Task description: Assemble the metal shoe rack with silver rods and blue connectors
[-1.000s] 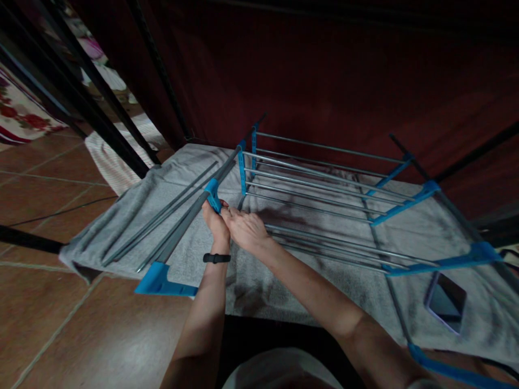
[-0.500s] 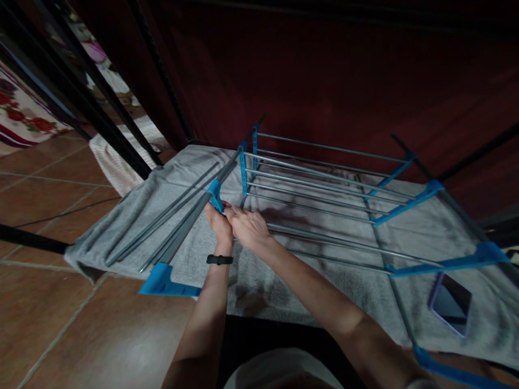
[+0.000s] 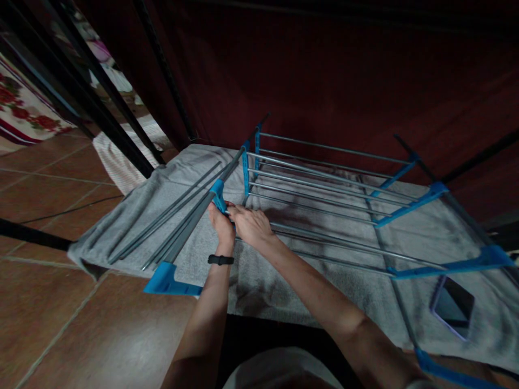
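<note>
Left to right: loose grey rods [image 3: 170, 210] lie on a grey towel [image 3: 133, 210] spread over tile floor. L hand [image 3: 221, 227], black band at wrist, is curled round the blue connector [image 3: 218, 195] on the grey side pole [image 3: 190, 221]. R hand [image 3: 251, 224] touches it, fingers pinching a thin rod end at that connector. Drying rack [image 3: 324, 178] w/ blue brackets lies flat on the towel; phone [image 3: 452, 308] far right.

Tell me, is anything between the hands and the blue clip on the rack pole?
Nothing visible. The left hand and right hand both already touch the blue clip on the grey pole.
</note>
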